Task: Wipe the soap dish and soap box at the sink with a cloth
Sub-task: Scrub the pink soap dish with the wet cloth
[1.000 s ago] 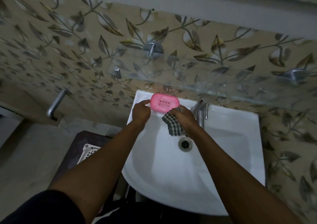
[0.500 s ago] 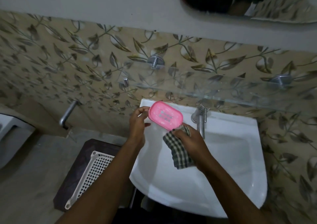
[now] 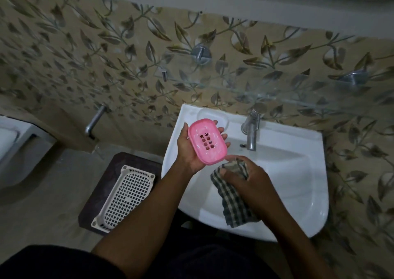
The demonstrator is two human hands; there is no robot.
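The left hand [image 3: 188, 155] lies palm up over the sink [image 3: 309, 150] and cradles the pink soap box [image 3: 207, 141]. The thumb sits on its left edge and the fingertips wrap round its far right edge. Just to the right of that hand and nearer the person, the right hand [image 3: 253, 178] grips a bunched checked cloth [image 3: 234, 206]. The wad of cloth at the fingertips sits close to the box's near corner; I cannot tell whether it touches. The rest of the cloth trails below the wrist.

The box is a rounded oblong of thin, glossy moulded plastic with a raised rim and a block of small square drain slots in its middle. Pale smears, probably soap scum, streak its face. It looks light and stiff, and likely slick where the residue is wet. A hold across the short sides, as the left hand has it, seems safest, since it leaves the face free for wiping. Hard pressure may make it skid out of the palm.

The cloth is soft woven cotton, limp and absorbent, and should push easily into the slots.

Beyond the left hand, an oval soap hollow [image 3: 213, 113] is moulded into the glazed white rim. A metal tap [image 3: 251, 133] stands beyond the right hand.
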